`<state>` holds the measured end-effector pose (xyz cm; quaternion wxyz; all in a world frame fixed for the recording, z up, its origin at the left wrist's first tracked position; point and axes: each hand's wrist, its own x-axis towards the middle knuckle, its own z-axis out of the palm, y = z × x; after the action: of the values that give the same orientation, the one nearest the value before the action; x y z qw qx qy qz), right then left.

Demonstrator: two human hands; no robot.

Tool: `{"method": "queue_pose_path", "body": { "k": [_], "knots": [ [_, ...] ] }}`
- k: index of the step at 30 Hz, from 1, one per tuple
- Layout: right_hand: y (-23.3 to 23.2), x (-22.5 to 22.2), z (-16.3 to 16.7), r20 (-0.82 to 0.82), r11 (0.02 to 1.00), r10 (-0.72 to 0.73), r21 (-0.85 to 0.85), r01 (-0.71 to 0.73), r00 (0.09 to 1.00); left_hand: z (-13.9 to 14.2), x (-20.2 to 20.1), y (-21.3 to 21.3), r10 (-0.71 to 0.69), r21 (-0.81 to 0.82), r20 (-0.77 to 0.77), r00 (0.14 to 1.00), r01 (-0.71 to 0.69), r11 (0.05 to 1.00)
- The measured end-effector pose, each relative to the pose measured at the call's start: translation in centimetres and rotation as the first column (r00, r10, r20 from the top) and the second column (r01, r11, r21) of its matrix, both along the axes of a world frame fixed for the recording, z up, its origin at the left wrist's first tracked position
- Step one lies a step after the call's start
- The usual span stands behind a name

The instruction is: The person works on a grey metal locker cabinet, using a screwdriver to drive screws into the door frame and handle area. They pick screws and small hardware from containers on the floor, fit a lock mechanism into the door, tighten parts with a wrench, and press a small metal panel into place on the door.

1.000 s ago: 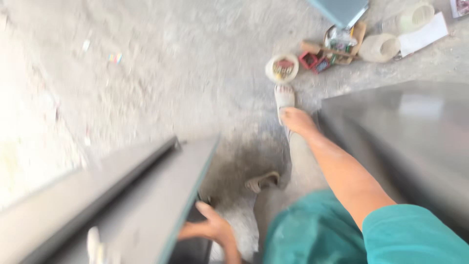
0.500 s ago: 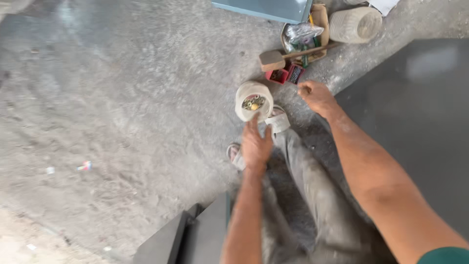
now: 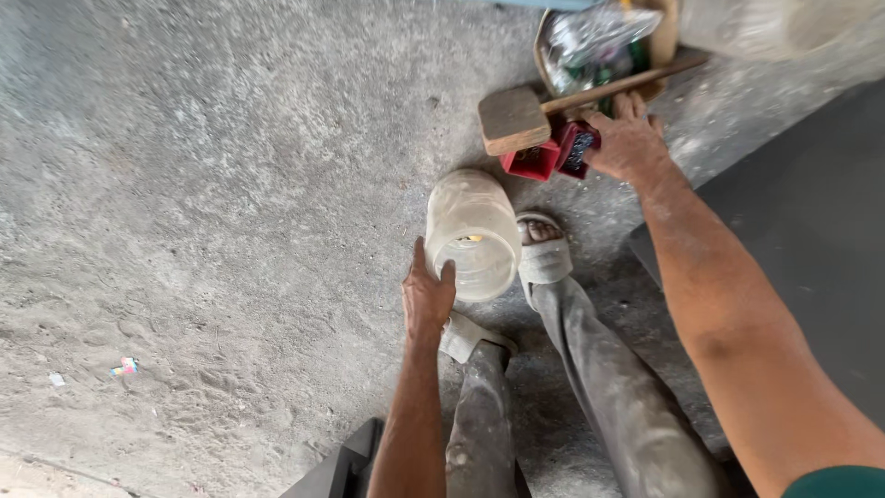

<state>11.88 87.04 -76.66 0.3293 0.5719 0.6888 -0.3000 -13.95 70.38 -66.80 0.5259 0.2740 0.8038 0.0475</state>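
Half-hidden top right, your right hand [image 3: 629,143] spreads fingers over red boxes [image 3: 551,155]; left hand [image 3: 427,297] fingers press a cloudy jar [image 3: 472,232], contents unclear.

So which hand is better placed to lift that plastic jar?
Probably the left hand: its fingers already rest against the jar near the open rim. The right hand is away from it, on the small red boxes beside the mallet.

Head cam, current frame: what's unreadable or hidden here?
- Jar: contents unclear through cloudy plastic.
- Left hand: touches the jar rim; whether it grips is unclear.
- Right hand: fingertips hidden behind the red boxes; grip unknown.
- Bag in the box: cut by the top edge, contents blurred.
- Mallet: handle end hidden behind the right hand.
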Motion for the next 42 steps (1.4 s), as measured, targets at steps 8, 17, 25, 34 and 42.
{"method": "queue_pose_path", "body": {
  "k": [8, 17, 25, 34, 42],
  "knots": [
    [-2.5, -1.7, -4.0, -0.143, 0.966, -0.144, 0.195, 0.17, 0.979, -4.1, -0.7, -3.8, 0.257, -0.176, 0.112, 0.96, -0.236, 0.956],
    [-9.9, -5.1, -4.1, -0.286, 0.922, 0.038, 0.38, 0.077, 0.958, -6.1, -7.5, -13.5, 0.582, -0.006, 0.209, 0.786, -0.594, 0.805],
    [-20.9, -11.3, -3.5, -0.276, 0.907, -0.356, 0.127, 0.4, 0.893, -4.7, -11.6, -18.6, 0.677, -0.106, 0.098, 0.729, -0.669, 0.736],
    [-26.6, -12.0, 1.7, -0.257, 0.707, -0.707, -0.287, 0.647, 0.659, -2.6, -9.2, -21.1, 0.82, 0.027, 0.152, 0.551, -0.832, 0.554],
    [-18.8, -4.8, -2.7, -0.514, 0.461, -0.734, 0.104, 0.881, 0.444, -2.1, 3.6, -23.1, 0.891, 0.105, 0.12, 0.438, -0.898, 0.427]
  ]
}}
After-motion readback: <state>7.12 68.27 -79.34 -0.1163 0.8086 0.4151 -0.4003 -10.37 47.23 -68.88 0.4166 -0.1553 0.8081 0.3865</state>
